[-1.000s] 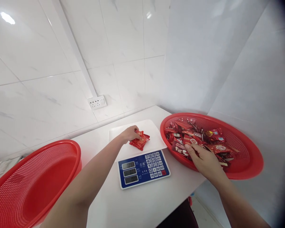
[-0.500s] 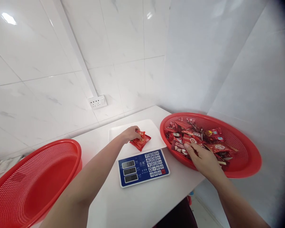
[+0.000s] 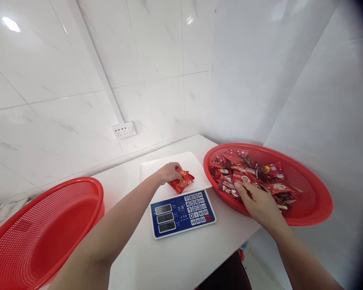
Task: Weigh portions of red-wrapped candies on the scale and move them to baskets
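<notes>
Over the white weighing tray [image 3: 151, 166], my left hand [image 3: 171, 172] is closed on red snack packets [image 3: 181, 183], which hang at or rest on the tray's surface. The scale's blue panel [image 3: 183, 213] with its keys and displays lies in front of the tray. At the right, my right hand [image 3: 256, 200] reaches over the near rim of a red basket [image 3: 317, 197] holding many red packets. Its thumb and fingers pinch a red packet [image 3: 241, 177] among them.
A second red basket [image 3: 57, 225] stands at the left, partly behind my left forearm. A wall socket [image 3: 124, 130] is on the tiled wall behind the white table [image 3: 157, 266]. Some cloth [image 3: 6, 215] lies at the far left edge.
My left hand and its packets have shifted slightly right, and the packets have turned a little. The top scale display reads differently. My right hand has hardly moved.
</notes>
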A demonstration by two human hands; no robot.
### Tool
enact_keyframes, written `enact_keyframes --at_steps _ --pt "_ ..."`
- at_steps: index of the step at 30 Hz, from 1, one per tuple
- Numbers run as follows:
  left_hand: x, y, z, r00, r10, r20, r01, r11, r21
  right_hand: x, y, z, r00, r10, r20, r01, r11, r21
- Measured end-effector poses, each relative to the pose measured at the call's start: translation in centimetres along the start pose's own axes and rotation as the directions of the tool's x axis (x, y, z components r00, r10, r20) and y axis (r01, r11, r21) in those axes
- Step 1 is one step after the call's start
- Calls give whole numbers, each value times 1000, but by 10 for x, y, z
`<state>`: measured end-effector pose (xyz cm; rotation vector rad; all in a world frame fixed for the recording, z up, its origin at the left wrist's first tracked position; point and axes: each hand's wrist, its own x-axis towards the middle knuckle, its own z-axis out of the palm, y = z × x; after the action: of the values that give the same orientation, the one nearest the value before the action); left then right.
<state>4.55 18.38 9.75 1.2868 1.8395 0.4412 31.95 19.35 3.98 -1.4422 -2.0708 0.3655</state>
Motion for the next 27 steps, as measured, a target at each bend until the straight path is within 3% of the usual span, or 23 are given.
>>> enact_keyframes --at_steps 7,10,13,16,20,23,27 --pt "-14 -2 -11 994 67 -87 -76 991 -112 -1 0 -1 1000 -7 -9 7 1000 3" --pt "-42 -5 -31 974 95 -206 -124 984 -130 -1 0 -1 1000 -8 -9 8 1000 8" --pt "-85 -18 -65 926 68 -370 -111 989 -97 0 2 0 999 -29 -19 29 999 24" --pt "-132 -45 -105 840 -18 -542 -4 999 -39 1 5 1 999 -27 -25 28 999 16" --pt "-180 -99 -141 736 -162 -658 161 985 -62 2 9 3 1000 -10 -26 10 1000 -15" --pt "-199 -142 -148 707 -260 -658 256 961 -105 3 12 5 1000 -6 -7 6 1000 -28" --pt "-209 -185 -141 689 -333 -644 369 926 -84 2 14 6 1000 -16 -3 16 999 -28"
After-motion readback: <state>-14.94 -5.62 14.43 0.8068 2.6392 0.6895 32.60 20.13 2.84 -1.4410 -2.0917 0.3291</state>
